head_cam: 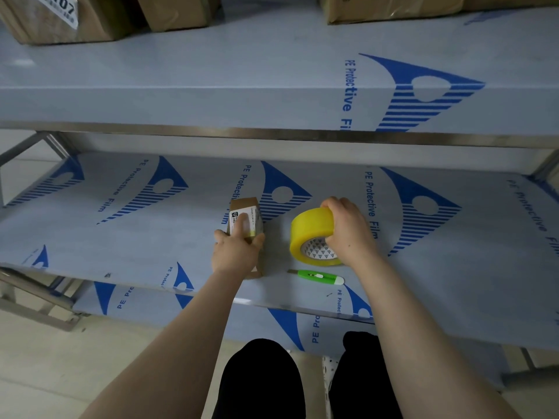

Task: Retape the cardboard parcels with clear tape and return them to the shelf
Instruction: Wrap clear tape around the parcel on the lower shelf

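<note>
shelf [211, 86] printed "PE Protective Film", label [60, 7] "107"

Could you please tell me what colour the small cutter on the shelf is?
The cutter is bright green with a white end; head view.

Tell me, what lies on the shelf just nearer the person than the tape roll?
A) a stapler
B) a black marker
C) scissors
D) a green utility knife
D: a green utility knife lies on the shelf beside the tape roll that the right hand grips; the left hand holds the parcel.
</note>
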